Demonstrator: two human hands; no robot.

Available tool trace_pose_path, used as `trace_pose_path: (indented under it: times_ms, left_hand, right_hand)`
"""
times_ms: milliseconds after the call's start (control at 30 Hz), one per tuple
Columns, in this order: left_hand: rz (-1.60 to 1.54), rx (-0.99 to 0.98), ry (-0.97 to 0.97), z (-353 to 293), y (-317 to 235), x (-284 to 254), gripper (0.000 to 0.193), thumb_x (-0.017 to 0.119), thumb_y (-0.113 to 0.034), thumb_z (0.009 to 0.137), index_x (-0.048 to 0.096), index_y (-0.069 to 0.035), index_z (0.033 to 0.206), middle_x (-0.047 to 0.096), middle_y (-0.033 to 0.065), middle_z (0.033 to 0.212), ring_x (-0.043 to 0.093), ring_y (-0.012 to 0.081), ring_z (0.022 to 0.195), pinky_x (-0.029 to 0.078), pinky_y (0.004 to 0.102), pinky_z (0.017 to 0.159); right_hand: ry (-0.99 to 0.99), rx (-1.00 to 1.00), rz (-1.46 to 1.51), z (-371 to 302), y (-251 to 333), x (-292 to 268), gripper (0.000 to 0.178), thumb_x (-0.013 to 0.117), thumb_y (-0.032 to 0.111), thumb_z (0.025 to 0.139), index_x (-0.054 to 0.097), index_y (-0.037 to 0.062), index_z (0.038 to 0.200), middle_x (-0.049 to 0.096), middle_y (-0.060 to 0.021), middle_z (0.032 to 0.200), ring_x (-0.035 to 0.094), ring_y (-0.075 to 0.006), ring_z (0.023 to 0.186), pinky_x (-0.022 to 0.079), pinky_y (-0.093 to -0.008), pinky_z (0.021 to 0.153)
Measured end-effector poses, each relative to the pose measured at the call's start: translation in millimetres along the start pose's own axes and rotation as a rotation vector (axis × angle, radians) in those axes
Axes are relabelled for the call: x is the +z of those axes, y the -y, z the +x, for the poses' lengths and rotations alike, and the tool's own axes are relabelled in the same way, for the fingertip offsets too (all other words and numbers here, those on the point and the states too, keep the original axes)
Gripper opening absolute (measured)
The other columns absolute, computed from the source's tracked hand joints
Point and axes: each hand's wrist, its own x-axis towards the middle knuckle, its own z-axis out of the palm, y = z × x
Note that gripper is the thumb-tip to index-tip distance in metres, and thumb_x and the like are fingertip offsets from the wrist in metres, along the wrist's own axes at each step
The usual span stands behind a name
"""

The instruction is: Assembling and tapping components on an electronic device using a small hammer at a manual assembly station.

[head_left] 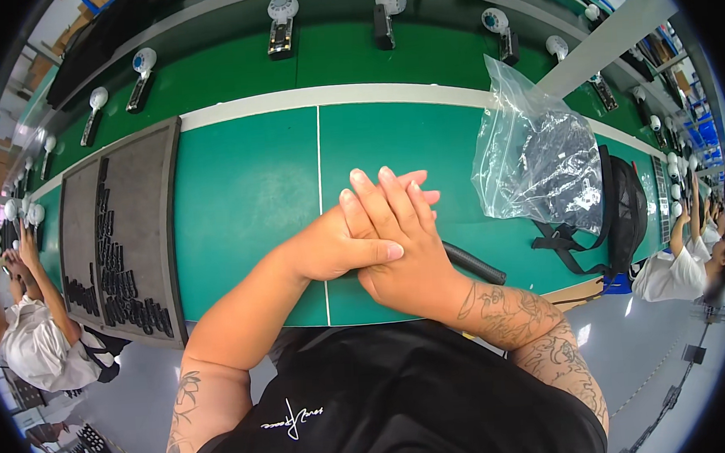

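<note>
My hands are together over the green table (247, 175). My left hand (326, 245) wraps around my right hand, its thumb lying across the back and its fingertips showing past the far side. My right hand (410, 261) rests against the left palm, its fingers stretched out and pointing away from me. No object shows between them. Close to my right wrist lies a black cylindrical piece (474, 263), partly hidden by that hand. To the right is a clear plastic zip bag (533, 162) holding dark contents.
A grey tray (144, 207) with rows of small black parts lies at left. A black strapped bag (625, 210) sits at right. Beyond a white rail (354, 96), white round-headed devices (283, 11) with dark bodies stand on a green line. People (41, 337) work at both sides.
</note>
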Motion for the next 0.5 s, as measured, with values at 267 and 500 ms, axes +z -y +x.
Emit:
trace_pose_path:
  times_ms: [267, 500]
  left_hand:
    - [0.079, 0.132, 0.123, -1.3, -4.5, -2.9, 0.085, 0.067, 0.0, 0.088, 0.031, -0.001, 0.165, 0.048, 0.0258, 0.159, 0.049, 0.0398, 0.146, 0.04, 0.0481, 0.122]
    - [0.078, 0.141, 0.155, -5.0, -6.5, -3.0, 0.085, 0.066, 0.001, 0.087, 0.032, -0.002, 0.165, 0.048, 0.0259, 0.159, 0.05, 0.0397, 0.145, 0.041, 0.0467, 0.121]
  right_hand:
    - [-0.078, -0.058, -0.159, -4.4, 3.5, 3.0, 0.06, 0.057, 0.027, 0.097, 0.052, 0.0083, 0.154, 0.044, -0.0127, 0.166, 0.032, -0.0358, 0.157, 0.014, -0.0513, 0.13]
    - [-0.121, -0.109, -0.2, -6.9, 2.8, 6.0, 0.058, 0.056, 0.028, 0.098, 0.053, 0.0121, 0.154, 0.045, -0.0099, 0.166, 0.032, -0.0335, 0.157, 0.012, -0.0504, 0.13]
